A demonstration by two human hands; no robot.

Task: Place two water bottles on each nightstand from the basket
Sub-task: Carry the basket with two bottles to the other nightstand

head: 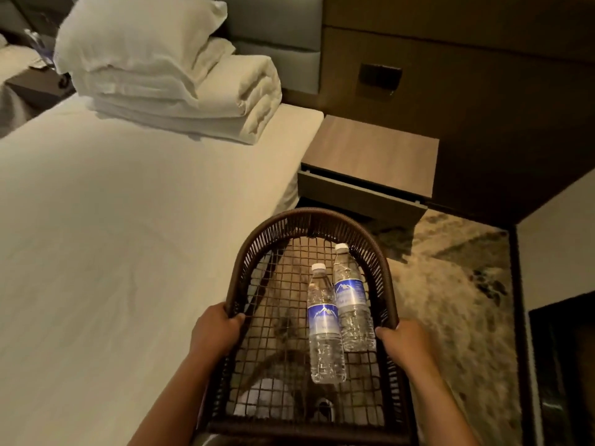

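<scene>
A dark woven basket (pixel 310 217) with an open mesh bottom is held in front of me over the floor. My left hand (pixel 215 329) grips its left rim and my right hand (pixel 406 344) grips its right rim. Two clear water bottles with blue labels and white caps lie side by side in it, one nearer me (pixel 323 326) and one to its right (pixel 351 297). A brown wooden nightstand (pixel 370 152) stands beyond the basket, right of the bed, its top bare. At the far left a second nightstand (pixel 35 85) carries what looks like a bottle (pixel 37 46).
A bed with a white sheet (pixel 128 236) fills the left side, with a folded duvet and pillow (pixel 167 66) stacked at its head. A patterned carpet (pixel 450 284) covers the floor on the right. Dark wood panelling with a switch plate (pixel 380 75) backs the nightstand.
</scene>
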